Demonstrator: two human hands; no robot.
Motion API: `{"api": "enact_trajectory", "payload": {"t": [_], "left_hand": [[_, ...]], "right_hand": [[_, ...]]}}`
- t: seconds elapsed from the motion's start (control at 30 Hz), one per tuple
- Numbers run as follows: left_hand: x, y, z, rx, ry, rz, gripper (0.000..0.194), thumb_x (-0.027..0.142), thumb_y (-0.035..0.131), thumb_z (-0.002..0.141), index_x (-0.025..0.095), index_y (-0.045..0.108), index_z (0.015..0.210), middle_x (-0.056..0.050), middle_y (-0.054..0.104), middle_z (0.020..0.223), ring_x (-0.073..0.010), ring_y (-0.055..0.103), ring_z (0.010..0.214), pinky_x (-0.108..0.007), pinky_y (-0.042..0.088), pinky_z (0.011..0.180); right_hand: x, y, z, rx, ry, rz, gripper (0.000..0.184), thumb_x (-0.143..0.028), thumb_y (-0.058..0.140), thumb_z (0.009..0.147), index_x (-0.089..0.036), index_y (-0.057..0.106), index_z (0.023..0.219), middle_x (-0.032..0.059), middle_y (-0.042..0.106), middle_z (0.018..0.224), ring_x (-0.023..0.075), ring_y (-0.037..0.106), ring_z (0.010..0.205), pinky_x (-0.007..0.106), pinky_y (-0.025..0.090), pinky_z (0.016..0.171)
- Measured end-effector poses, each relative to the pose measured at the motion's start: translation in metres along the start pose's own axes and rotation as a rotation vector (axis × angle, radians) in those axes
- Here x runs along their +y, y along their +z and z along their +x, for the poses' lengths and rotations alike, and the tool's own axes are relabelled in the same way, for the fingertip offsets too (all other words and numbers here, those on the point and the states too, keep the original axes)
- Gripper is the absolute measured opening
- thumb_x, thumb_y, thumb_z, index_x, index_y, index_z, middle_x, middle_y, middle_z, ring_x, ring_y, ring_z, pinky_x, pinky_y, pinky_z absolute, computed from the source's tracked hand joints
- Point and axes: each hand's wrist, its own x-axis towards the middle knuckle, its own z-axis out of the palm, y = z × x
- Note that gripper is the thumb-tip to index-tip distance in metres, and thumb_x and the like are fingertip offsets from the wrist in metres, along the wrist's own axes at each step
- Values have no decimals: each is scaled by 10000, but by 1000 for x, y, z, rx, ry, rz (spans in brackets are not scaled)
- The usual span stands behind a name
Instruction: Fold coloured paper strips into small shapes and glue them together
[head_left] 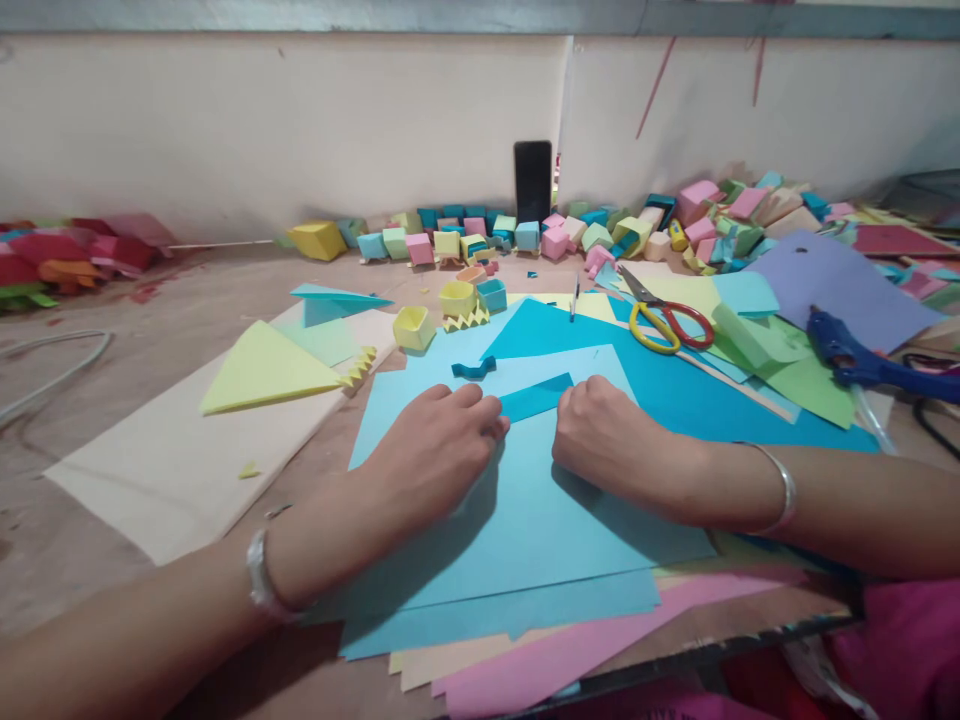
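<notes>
A blue paper strip runs between my two hands, just above light blue sheets. My left hand is closed at the strip's left end, fingers curled under. At the other end my right hand is closed too, its fingertips hidden behind the knuckles. Beyond my left hand lies a small folded blue paper piece. A darker blue sheet spreads out behind and to the right of my right hand.
Scissors and a blue glue gun lie at the right. Small paper boxes stand farther back, before a row of coloured paper cubes. A phone leans against the wall. Yellow folded paper rests at the left.
</notes>
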Motion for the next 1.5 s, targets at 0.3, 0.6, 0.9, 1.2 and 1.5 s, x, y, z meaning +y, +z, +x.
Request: {"api": "enact_trajectory", "payload": {"t": [0.3,0.6,0.9,1.2,1.5], "left_hand": [[19,-6,-24,-123,-137,198,237,5,531,654,193,556,512,-74,552,544,-229,475,532,-363,278,508],[23,31,-7,62,-110,112,617,480,486,942,30,500,1365,-212,502,1432,-345,473,1316,-489,380,1058],[21,26,-2,-109,-185,50,667,522,479,938,62,456,1420,-194,403,1505,-350,386,1392,-515,329,1122],[22,30,1,-112,-181,89,696,545,438,947,28,454,1411,-222,410,1493,-368,391,1383,-530,342,1115],[22,33,2,-51,-177,52,741,534,516,913,-8,436,1412,-253,428,1470,-398,421,1354,-543,375,1094]], "right_hand": [[-1,4,0,45,-23,-23,238,71,470,621,-149,558,595,84,570,617,218,569,565,325,326,494],[-6,2,-6,47,58,-26,242,45,463,693,-119,640,701,120,612,695,219,576,614,325,334,520],[9,8,8,-70,190,76,303,32,431,817,-65,701,914,126,629,724,191,585,639,282,319,522],[21,-5,4,123,345,205,253,19,411,809,-91,637,821,159,640,787,225,567,700,300,274,547],[6,14,23,252,59,226,222,-75,393,920,-92,605,982,146,603,993,248,501,890,366,302,699]]}}
